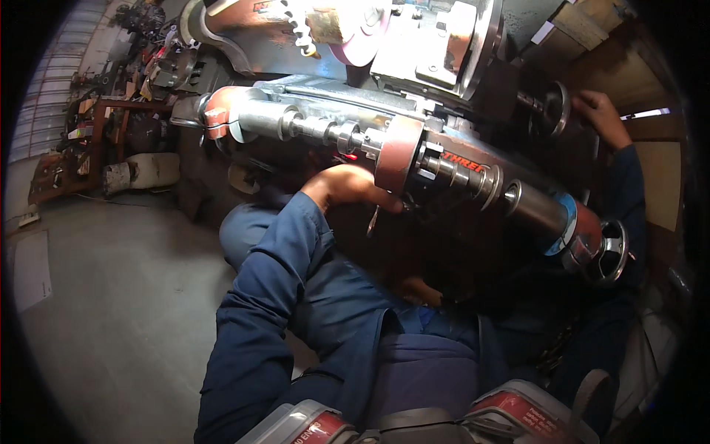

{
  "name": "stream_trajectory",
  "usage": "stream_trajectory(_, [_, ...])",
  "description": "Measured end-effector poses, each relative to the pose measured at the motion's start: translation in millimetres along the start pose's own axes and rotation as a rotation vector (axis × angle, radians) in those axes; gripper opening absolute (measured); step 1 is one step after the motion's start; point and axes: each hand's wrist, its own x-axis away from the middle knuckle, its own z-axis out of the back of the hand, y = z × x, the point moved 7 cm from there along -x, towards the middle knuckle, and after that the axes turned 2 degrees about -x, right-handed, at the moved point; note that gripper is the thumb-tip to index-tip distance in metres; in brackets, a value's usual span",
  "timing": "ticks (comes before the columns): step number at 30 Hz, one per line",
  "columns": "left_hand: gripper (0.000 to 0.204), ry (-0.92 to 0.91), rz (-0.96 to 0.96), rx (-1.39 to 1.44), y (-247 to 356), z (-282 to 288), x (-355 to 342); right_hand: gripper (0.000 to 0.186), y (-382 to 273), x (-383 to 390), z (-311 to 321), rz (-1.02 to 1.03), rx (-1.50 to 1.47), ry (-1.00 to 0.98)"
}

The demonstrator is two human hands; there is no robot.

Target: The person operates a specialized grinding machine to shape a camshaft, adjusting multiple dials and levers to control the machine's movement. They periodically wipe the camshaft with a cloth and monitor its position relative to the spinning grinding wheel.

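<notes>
A machine spindle assembly [325, 129] with steel shafts and collars runs diagonally across the view, with a red-brown round housing [396, 152] at its middle. My left hand [351, 185] is closed just beneath that housing, fingers on something dark I cannot make out; a small hanging lever [373, 218] is beside it. At upper right, my right hand [599, 111] has its fingers closed on the rim of a dark handwheel [555, 111]. A chrome handwheel [620, 248] sits on the assembly's right end, beside my right sleeve.
A large machine body with a grinding wheel [355, 41] fills the top. Cluttered metal parts [140, 52] and a wooden rack [100, 133] line the left wall above grey floor [126, 303]. Wooden boards [658, 177] stand at the right. My knee [244, 229] is under the assembly's left side.
</notes>
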Motion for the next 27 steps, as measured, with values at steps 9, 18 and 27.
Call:
stream_trajectory(9, [0.051,-0.055,-0.198,0.12,45,-12,28,0.039,1,-26,-54,0.29,0.724,0.114])
stream_trajectory(18, [0.044,-0.104,-0.307,0.067,55,-19,23,0.045,26,-31,-45,0.15,0.604,0.02])
stream_trajectory(27, [0.041,-0.089,-0.333,0.032,49,-15,14,0.047,8,-27,-54,0.166,0.794,-0.034])
